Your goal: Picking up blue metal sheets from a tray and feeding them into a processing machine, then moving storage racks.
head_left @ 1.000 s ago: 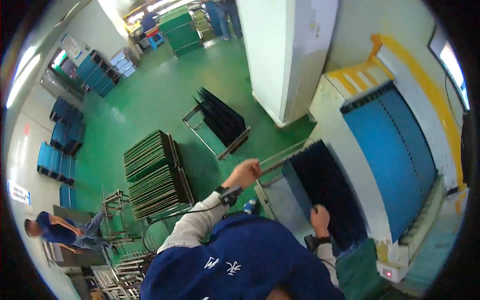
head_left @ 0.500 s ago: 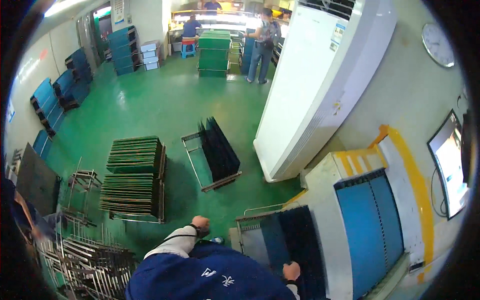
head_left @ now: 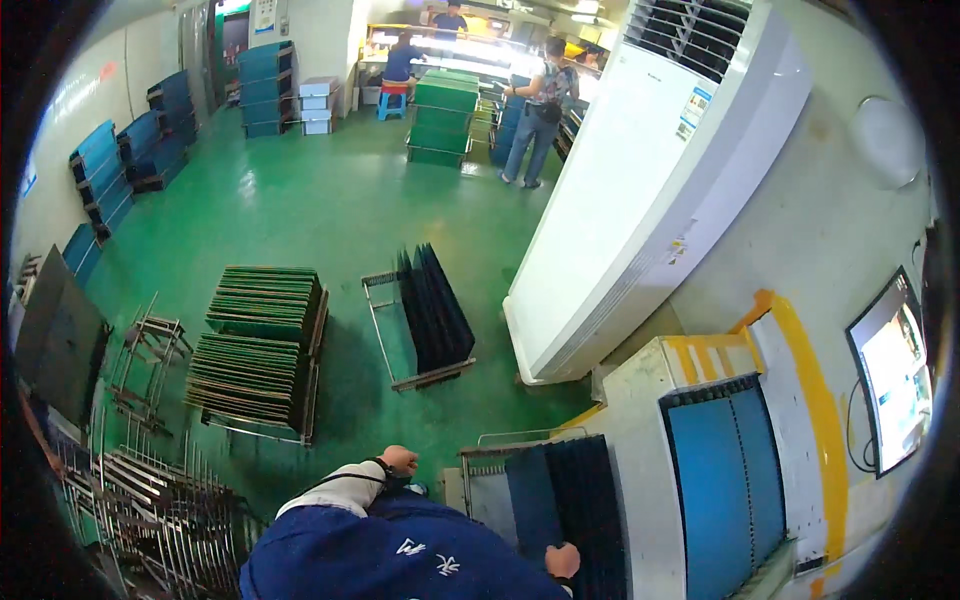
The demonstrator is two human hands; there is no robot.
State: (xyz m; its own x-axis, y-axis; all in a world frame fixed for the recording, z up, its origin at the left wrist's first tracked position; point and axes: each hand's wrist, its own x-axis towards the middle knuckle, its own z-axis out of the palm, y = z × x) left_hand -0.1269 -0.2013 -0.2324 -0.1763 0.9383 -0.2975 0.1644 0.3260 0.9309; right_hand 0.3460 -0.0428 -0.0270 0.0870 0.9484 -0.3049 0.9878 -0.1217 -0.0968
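Panel rack (head_left: 486, 452): stands just in front of the person, to the right, beside the white machine housing (head_left: 645, 450); its left side shows a bare stretch.
Dark panels (head_left: 592, 490): stand on edge, packed close along the right side of that rack, with a blue-grey panel (head_left: 529, 490) at the left face of the pack.
Right hand (head_left: 563, 560): over the near end of the panels, about where the blue-grey one meets the darker ones; its fingers look curled, but I cannot tell whether they grip an edge or only rest there.
Left hand (head_left: 400, 460): in front of the body, left of the rack and apart from it; fingers curled in, nothing visible in them.
Floor rack (head_left: 408, 384): farther off on the green floor (head_left: 300, 200), with similar panels toward its right side.
Step in hand: seemingly handling or adjusting the racked panels, right hand leading.
Next move: probably calls for a sure hold on one panel's edge, without catching its neighbours.
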